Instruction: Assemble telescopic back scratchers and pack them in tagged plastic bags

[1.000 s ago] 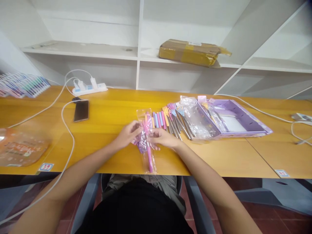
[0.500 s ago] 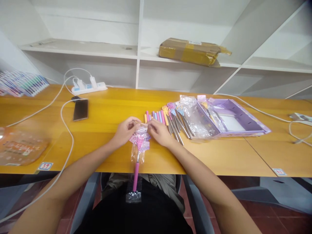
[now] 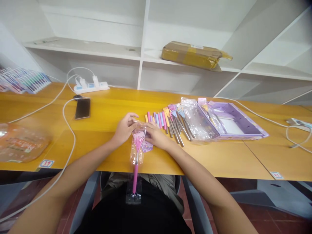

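A pink back scratcher [image 3: 135, 177] lies inside a clear plastic bag [image 3: 133, 159], its claw head up between my hands and its handle reaching past the table edge over my lap. My left hand [image 3: 123, 130] pinches the bag's top edge between thumb and fingers. At the other side of the same edge, my right hand [image 3: 157, 136] is closed on the bag, its fingertips partly hidden by the plastic. Below the right hand shows a purple printed card [image 3: 147, 148]. Coloured handle tubes [image 3: 159, 119] and loose scratcher heads on metal rods [image 3: 179, 128] lie just beyond my right hand.
A purple open box [image 3: 246, 134] stands right, beside empty clear bags [image 3: 196, 122]. At left are a phone [image 3: 82, 108], a power strip [image 3: 91, 87], a white cable [image 3: 69, 126] and an orange package [image 3: 21, 143]. A taped carton [image 3: 192, 56] sits on the shelf.
The right hand has moved slightly down, with its fingers now flatter against the bag. The bag's top now stands up between the hands, and the purple card has shifted under the right hand.
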A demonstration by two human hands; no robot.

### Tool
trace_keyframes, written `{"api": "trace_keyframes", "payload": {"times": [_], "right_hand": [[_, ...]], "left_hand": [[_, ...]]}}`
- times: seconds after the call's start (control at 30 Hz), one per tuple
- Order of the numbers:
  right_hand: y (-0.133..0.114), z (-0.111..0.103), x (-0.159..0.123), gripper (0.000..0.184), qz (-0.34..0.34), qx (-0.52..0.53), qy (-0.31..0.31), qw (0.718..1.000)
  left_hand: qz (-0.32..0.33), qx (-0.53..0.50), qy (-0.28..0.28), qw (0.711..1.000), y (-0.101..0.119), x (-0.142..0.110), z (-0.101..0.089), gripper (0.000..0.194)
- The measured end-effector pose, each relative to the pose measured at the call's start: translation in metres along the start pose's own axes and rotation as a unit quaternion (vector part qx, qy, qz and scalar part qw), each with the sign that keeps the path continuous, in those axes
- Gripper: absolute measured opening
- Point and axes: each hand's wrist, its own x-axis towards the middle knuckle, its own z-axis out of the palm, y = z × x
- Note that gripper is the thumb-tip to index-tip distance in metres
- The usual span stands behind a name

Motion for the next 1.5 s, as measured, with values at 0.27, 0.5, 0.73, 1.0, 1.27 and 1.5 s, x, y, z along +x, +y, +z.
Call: {"api": "trace_keyframes", "payload": {"times": [0.27,0.5,0.73,1.0,1.27,1.5], "right_hand": [[0.007,-0.012,-0.001,0.002,0.044,0.116,0.054,0.991],[0.007,-0.017,-0.002,0.017,0.115,0.251,0.105,0.955],[0.007,-0.027,-0.005,0.022,0.128,0.196,0.152,0.96],[0.008,-0.031,-0.007,0.028,0.17,0.22,0.205,0.939],[-0.005,-0.036,-0.006,0.03,0.18,0.368,0.26,0.874],[-0.03,-0.02,-0.007,0.026,0.148,0.432,0.169,0.873]], "left_hand": [[-0.011,0.09,-0.004,0.996,0.001,-0.005,0.0,0.026],[0.035,0.19,-0.055,0.98,0.005,-0.004,0.001,0.027],[-0.056,0.088,-0.068,0.992,-0.004,0.0,0.001,0.023],[-0.081,0.024,-0.094,0.992,-0.005,0.001,0.002,0.025],[-0.147,-0.102,-0.055,0.982,-0.002,0.002,0.001,0.028],[-0.191,-0.169,-0.084,0.963,0.007,0.0,0.001,0.042]]}}
